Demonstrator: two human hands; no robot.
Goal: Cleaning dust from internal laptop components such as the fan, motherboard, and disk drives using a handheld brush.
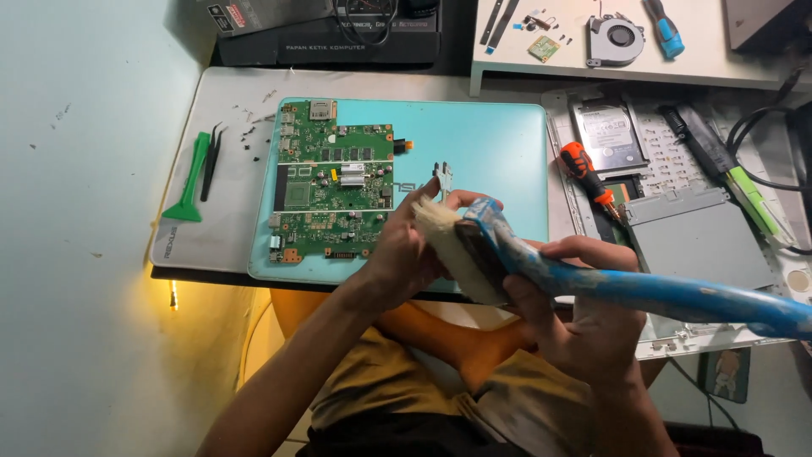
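The right hand [584, 296] grips a blue brush [541, 262]; the left hand [406, 250] pinches its bristles, near the board [334, 190] on the worktop [228, 110]. Loosened grit could fall onto the board.

Both hands hold blue paintbrush [541, 271], green motherboard [334, 190] beyond

Black box [326, 46] top centre; white label on grey drive [611, 133], right.
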